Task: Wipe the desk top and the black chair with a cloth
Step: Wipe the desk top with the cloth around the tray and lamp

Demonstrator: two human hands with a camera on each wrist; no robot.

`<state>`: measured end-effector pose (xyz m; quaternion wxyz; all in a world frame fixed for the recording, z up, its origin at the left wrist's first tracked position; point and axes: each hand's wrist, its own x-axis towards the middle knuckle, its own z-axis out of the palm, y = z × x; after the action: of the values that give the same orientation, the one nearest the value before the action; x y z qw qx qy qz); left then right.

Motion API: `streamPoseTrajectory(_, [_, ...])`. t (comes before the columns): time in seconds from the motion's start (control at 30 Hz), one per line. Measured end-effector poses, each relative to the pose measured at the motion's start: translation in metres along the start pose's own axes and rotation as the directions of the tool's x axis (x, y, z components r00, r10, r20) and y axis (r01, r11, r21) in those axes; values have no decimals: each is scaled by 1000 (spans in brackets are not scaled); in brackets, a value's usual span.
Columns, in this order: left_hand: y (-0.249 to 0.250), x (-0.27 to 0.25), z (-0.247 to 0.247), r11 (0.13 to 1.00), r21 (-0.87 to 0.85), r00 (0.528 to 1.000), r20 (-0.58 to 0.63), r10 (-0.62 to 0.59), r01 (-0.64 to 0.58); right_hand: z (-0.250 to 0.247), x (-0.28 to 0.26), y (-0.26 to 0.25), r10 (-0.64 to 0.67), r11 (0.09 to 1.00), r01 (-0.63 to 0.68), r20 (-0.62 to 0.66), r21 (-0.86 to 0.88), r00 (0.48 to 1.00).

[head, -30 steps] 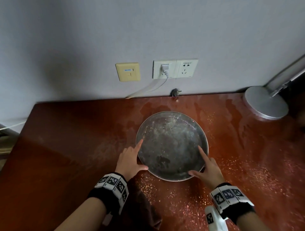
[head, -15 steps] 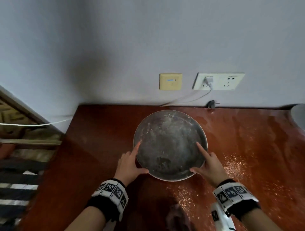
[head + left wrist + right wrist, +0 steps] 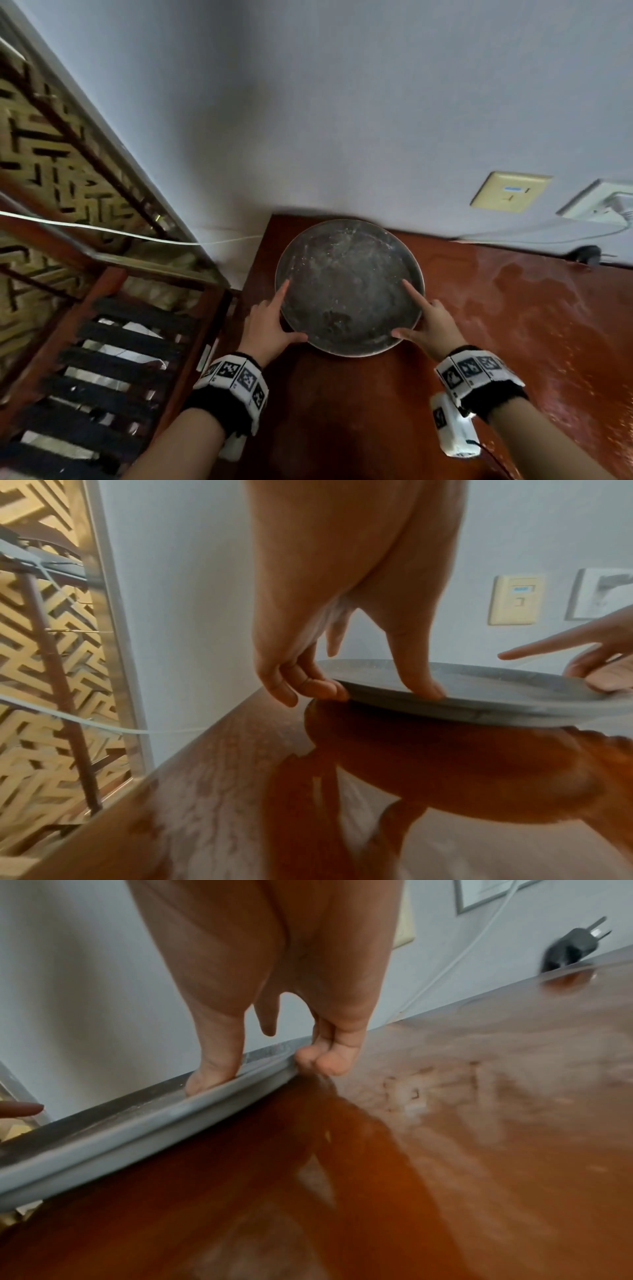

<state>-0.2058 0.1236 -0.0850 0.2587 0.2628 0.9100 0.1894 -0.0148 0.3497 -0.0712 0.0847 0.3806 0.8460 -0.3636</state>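
You had both hands on the round metal tray [image 3: 349, 287], which sat at the desk top's [image 3: 513, 325] far left corner, about 11 o'clock from you, close against the wall [image 3: 342, 102]. Your left hand [image 3: 270, 325] held its rim at 8 o'clock: thumb lying on the near edge, forefinger stretched along the rim, the other fingers [image 3: 308, 688] curled under the lip. Your right hand [image 3: 431, 325] mirrored that at 4 o'clock, thumb on the rim and fingers [image 3: 329, 1064] tucked at its edge. The left wrist view showed the tray's near side just off the wood, so it looked carried rather than resting.

As for progress, I judged you were clearing the surface, not wiping it. No cloth showed in either hand or anywhere in view, and the black chair was out of sight too. The desk at 2 to 3 o'clock carried pale streaks and speckles; whether those were damp wipe marks or dust I could not tell. A loose black plug [image 3: 587, 255] lay by the wall at 2 o'clock, below the sockets [image 3: 603, 202]. By my reckoning most of the wiping, and all of the chair, remained.
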Motion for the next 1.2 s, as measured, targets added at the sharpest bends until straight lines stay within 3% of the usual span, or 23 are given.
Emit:
streamPoseTrajectory(0.23, [-22,23,-12,1000,-2,1000,-6,-4,4,15,24,-25,18,1000,-19,-6,-16,1000])
streamPoseTrajectory(0.4, [-20,13,-12,998,69,999,-32,6,-4,19,8,-22,-14,1000,13,-76,-14,997])
streamPoseTrajectory(0.47, [-15,0,-11,987,153,993,-100,59,-44,14,-9,-11,-15,1000,17,-111,12,994])
streamPoseTrajectory(0.57, [2,-24,-5,957,200,957,-159,244,-211,5,-44,14,35,999,-35,-147,6,989])
streamPoseTrajectory(0.67, [29,-50,19,862,279,901,33,433,-424,4,-85,48,79,996,-83,-162,-21,984])
streamPoseTrajectory(0.8, [60,-79,60,762,263,806,228,547,-592,6,-140,86,50,997,-63,-259,-40,965])
streamPoseTrajectory(1.07, [95,-116,116,710,179,709,405,578,-681,39,-234,146,74,997,-76,-264,0,962])
streamPoseTrajectory(1.2, [103,-125,133,703,229,713,453,535,-673,61,-264,163,-137,989,115,-291,-90,947])
